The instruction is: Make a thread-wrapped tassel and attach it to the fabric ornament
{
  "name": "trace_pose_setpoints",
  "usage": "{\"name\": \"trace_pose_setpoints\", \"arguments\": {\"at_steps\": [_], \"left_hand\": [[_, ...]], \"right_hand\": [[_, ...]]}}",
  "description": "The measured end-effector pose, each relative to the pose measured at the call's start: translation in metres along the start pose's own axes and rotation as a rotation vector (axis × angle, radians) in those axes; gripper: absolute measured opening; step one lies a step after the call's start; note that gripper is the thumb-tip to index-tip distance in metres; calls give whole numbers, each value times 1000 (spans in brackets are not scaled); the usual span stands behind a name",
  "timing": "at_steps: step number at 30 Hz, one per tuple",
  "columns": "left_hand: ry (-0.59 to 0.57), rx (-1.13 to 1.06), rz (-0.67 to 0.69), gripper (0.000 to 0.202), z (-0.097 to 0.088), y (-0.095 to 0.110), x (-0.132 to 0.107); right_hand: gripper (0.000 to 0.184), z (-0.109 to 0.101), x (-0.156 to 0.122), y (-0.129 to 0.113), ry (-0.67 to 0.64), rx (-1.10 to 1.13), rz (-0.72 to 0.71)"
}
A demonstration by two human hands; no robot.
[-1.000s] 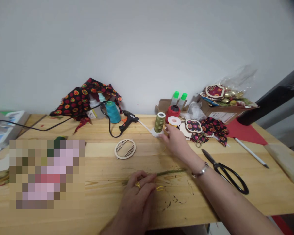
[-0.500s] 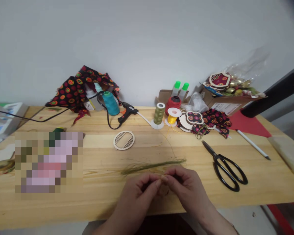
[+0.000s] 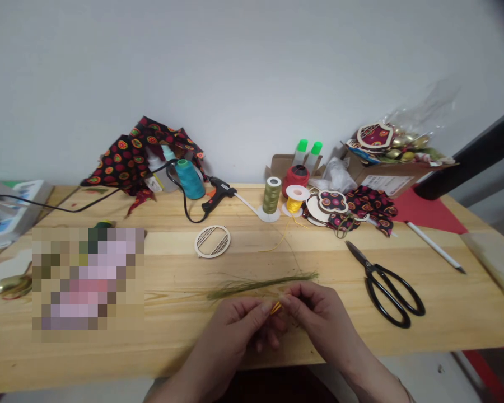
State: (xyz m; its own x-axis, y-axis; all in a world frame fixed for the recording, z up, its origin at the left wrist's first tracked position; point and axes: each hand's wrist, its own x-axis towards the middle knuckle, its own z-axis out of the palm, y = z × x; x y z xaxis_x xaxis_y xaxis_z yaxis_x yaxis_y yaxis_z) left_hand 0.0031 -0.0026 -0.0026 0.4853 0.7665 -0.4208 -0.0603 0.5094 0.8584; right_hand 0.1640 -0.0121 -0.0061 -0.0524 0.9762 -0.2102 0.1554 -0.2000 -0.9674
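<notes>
Close together near the table's front edge, my left hand (image 3: 246,319) and my right hand (image 3: 315,310) both pinch a short piece of yellow cord (image 3: 276,307). The cord shows as small bright strands between the two thumbs; its ends are hidden by the fingers. Just beyond my fingertips a bundle of green threads (image 3: 260,285) lies flat on the wood. An oval wooden frame with lattice work (image 3: 212,242) rests farther back, left of my hands. Black-handled scissors (image 3: 380,280) lie to the right, blades pointing away.
Behind stand a green thread spool (image 3: 272,197), a yellow cord spool (image 3: 295,201) and a red yarn ball (image 3: 296,179). A glue gun (image 3: 220,196) lies beside a teal thread cone (image 3: 190,180). Patterned fabric (image 3: 128,151) is heaped back left; a white pen (image 3: 434,245) lies right. A blurred patch covers the left.
My fingertips have drawn slightly apart, and the yellow cord between them now shows. My left hand's lower fingers have come into view. The things on the table stay where they were.
</notes>
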Motion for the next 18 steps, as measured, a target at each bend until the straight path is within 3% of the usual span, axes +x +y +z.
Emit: {"name": "trace_pose_setpoints", "arguments": {"at_steps": [6,11,16,18], "left_hand": [[39,93,-19,23,1,0,3],[56,267,9,29,-1,-2,0],[131,218,40,26,-1,-1,-3],[153,205,64,27,0,1,-4]], "right_hand": [[24,2,-3,2,-2,-71,-9],[24,-2,-6,1,31,-133,-31],[29,-20,-5,0,172,-21,-7],[28,-21,-6,2,159,68,50]]}}
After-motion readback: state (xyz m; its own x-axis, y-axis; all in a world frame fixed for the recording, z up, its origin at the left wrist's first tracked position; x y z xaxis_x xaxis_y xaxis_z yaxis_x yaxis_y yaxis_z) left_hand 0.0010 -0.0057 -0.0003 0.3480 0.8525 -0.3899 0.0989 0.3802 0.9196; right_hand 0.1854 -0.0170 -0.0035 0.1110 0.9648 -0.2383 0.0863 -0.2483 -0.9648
